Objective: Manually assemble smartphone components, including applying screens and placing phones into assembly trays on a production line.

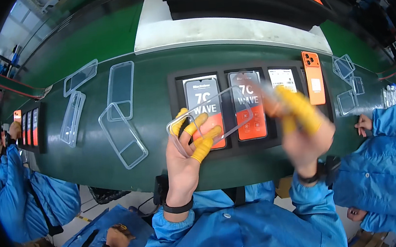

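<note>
My left hand (191,148), with yellow finger cots on its fingers, is closed on a clear phone case (228,115) that it holds tilted above a black foam tray (174,94). My right hand (305,129), also in yellow finger cots, is blurred by motion over the tray's right part. An orange phone (270,99), smeared too, appears pinched in its fingers. Two phones (203,101) (246,94) lie face up in the tray with printed grey and orange screens. To their right are a white label (282,80) and an orange phone (314,80) with its back up.
Several clear cases (123,136) lie loose on the green table (169,174) to the left, and more clear cases (347,100) to the right. A raised white ledge (226,29) carries black trays (243,0) at the back. Co-workers in blue coats (380,157) flank me on both sides.
</note>
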Action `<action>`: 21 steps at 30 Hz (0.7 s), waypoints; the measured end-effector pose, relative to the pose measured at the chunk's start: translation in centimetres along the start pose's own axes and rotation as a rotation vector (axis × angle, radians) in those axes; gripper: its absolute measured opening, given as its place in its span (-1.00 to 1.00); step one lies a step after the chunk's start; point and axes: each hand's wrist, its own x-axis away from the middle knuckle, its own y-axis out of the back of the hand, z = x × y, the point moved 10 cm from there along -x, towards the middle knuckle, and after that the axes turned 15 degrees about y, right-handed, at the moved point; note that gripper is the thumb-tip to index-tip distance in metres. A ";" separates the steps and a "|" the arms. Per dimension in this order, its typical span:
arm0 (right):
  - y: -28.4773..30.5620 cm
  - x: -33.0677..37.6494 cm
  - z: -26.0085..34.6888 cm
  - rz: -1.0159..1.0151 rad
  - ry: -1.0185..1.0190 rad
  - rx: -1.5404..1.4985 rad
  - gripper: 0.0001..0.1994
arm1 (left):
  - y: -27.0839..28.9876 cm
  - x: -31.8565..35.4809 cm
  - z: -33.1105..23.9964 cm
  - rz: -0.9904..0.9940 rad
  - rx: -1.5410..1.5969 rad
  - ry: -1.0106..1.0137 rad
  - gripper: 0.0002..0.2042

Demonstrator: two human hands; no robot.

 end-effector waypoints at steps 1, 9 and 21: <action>-0.2 -0.1 3.8 0.016 0.238 0.031 -0.67 | -0.4 0.1 -0.4 0.008 -0.032 -0.027 -0.39; -0.3 3.4 6.9 0.032 0.374 -0.075 -0.70 | -0.9 0.7 -1.4 0.042 0.174 -0.151 -0.11; 3.0 7.9 7.0 -0.225 0.377 0.222 -0.59 | -1.6 0.7 0.0 0.190 0.166 0.146 -0.60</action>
